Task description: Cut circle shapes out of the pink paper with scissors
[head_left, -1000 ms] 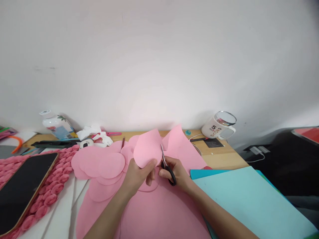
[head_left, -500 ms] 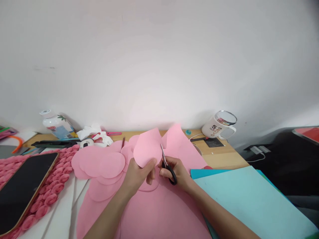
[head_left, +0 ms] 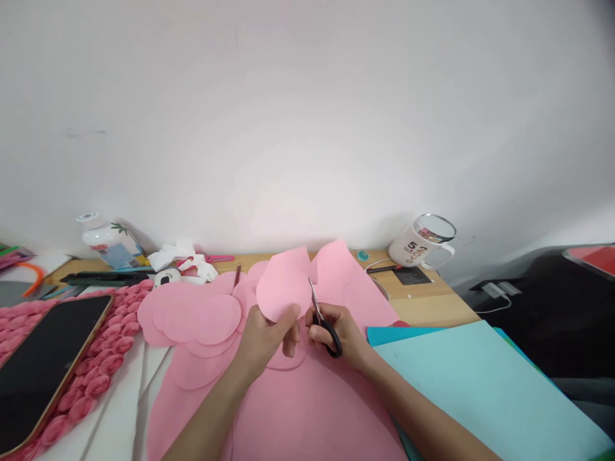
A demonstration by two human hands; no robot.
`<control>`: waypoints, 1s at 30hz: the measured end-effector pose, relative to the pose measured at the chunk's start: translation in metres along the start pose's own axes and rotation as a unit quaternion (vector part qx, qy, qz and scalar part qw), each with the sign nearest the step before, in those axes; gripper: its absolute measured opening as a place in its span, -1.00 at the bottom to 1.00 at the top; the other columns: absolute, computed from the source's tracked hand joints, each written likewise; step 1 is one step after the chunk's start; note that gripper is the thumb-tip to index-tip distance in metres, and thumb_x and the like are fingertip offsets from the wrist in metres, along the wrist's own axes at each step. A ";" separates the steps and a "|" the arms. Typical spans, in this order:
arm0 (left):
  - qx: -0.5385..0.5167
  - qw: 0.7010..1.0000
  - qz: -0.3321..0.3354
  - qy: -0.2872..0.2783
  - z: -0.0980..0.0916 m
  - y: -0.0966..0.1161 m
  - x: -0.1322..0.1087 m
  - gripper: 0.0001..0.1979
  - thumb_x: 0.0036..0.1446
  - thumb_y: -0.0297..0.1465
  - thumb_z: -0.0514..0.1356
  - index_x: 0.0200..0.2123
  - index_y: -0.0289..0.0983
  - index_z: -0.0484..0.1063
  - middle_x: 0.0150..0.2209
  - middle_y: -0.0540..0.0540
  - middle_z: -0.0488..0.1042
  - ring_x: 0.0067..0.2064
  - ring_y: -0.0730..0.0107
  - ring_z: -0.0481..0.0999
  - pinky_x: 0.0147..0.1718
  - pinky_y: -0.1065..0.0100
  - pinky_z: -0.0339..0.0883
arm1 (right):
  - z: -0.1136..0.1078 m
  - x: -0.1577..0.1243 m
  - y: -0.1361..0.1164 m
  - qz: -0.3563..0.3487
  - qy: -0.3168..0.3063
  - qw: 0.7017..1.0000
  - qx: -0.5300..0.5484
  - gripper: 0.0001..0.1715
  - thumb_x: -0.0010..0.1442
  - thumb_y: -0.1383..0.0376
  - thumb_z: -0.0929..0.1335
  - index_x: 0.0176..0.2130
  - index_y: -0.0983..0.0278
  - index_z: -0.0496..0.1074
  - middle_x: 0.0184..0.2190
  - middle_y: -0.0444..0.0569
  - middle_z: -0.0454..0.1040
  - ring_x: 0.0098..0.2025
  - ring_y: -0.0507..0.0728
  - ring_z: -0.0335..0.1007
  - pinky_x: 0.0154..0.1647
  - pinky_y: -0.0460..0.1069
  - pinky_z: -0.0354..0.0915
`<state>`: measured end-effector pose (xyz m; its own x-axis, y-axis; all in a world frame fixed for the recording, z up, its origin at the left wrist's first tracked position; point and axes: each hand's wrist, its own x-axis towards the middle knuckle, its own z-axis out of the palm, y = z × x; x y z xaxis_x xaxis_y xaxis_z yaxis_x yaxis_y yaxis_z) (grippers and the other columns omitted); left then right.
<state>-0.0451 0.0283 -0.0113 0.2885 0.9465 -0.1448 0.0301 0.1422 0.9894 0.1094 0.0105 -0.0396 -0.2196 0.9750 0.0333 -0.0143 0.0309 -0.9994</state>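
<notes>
- Nearest the camera, a large pink sheet (head_left: 307,416) covers the bench (head_left: 432,304), beside a teal sheet (head_left: 480,390).
- Above it, the left hand (head_left: 266,336) has its fingers closed on a raised pink paper piece (head_left: 283,285).
- Just beside, the right hand (head_left: 336,330) grips black-handled scissors (head_left: 321,317), blades in the paper.
- Farther back, a white mug (head_left: 420,246) stands by the wall.

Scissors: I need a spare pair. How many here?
1: the scissors in the right hand, cutting pink paper held by the left hand. A pink handle at the back might be another.
</notes>
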 end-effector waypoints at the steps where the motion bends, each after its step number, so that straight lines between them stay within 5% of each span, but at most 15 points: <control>1: -0.003 1.000 0.000 -0.002 0.000 -0.001 0.000 -0.62 0.00 -0.33 0.14 -0.79 -0.33 0.30 -0.80 -0.01 0.30 -0.78 0.53 0.25 -0.67 0.42 0.14 | 0.000 0.000 0.001 0.000 -0.002 1.000 0.000 -0.75 -0.05 0.21 0.37 -0.56 0.31 0.28 -0.71 -0.21 0.24 -0.66 -0.06 0.05 -0.66 -0.13 -0.01; 9: 0.009 0.999 0.007 0.049 0.000 0.001 -0.001 -0.55 -0.02 -0.32 0.17 -0.86 -0.28 0.18 -0.89 0.07 0.17 -0.77 0.58 0.15 -0.66 0.44 0.11 | 0.003 0.000 0.006 0.007 0.005 1.000 -0.001 -0.66 -0.08 0.11 0.41 -0.50 0.31 0.30 -0.68 -0.22 0.19 -0.63 -0.05 -0.01 -0.63 -0.12 -0.03; 15: 0.036 0.999 -0.005 0.008 0.000 0.001 -0.002 -0.54 0.00 -0.32 0.14 -0.87 -0.27 0.18 -0.89 0.06 0.17 -0.77 0.58 0.14 -0.64 0.43 0.13 | 0.001 0.001 0.003 -0.036 0.009 0.999 0.016 -0.60 -0.13 0.08 0.45 -0.50 0.30 0.25 -0.62 -0.23 0.12 -0.57 -0.04 -0.06 -0.57 -0.11 -0.05; 30: 0.033 0.999 -0.006 0.004 0.000 0.003 -0.002 -0.56 -0.01 -0.34 0.14 -0.87 -0.27 0.18 -0.89 0.06 0.17 -0.76 0.58 0.14 -0.63 0.44 0.15 | 0.001 0.001 0.003 -0.041 -0.002 0.999 0.006 -0.62 -0.05 0.06 0.40 -0.49 0.29 0.25 -0.64 -0.23 0.10 -0.58 -0.03 -0.09 -0.58 -0.11 -0.09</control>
<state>-0.0456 0.0266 -0.0081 0.2809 0.9467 -0.1573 0.0961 0.1354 0.9861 0.1078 0.0116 -0.0422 -0.2213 0.9683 0.1161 -0.0447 0.1088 -0.9931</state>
